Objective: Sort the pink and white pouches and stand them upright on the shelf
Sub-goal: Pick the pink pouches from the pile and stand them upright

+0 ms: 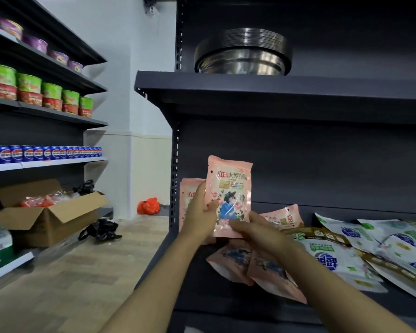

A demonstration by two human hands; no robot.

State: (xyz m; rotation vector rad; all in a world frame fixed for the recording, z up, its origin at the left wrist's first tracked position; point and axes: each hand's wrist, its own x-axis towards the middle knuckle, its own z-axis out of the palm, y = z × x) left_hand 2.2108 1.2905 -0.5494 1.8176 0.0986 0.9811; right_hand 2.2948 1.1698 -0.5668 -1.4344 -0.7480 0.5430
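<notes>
Right now the step looks like standing one pink pouch (229,198) upright at the left end of the dark shelf (346,306), centre of frame, w/ both hands on it. Left hand (199,212) is curled round the pouch's left edge, thumb on the front, fingers behind; right hand (252,228) pinches the bottom right corner, fingers bent over the lower edge. Pouch is held vertical, print facing the camera, seems just above or at shelf level, can't tell if the base touches. Behind the left hand a 2nd pink pouch (189,193) already stands against the upright post (175,164), so I'd judge the pink row has only just begun. Next move prob calls for seating the base flat, just beside that standing one, then letting go gently so it doesn't tip fwd. Pouch itself: glossy pale pink film, red and dark lettering up top, figure in blue w/ a hat among roses below, small hole near the top left corner; looks soft and slightly puffed, so likely floppy. More pink pouches (255,267) lie flat lower centre under the right forearm, one more (283,218) tilted behind the right hand. White pouches (339,255) w/ blue and green print sprawl in a heap at lower right, overlapping, none upright yet, so most of the sorting is still left
</notes>
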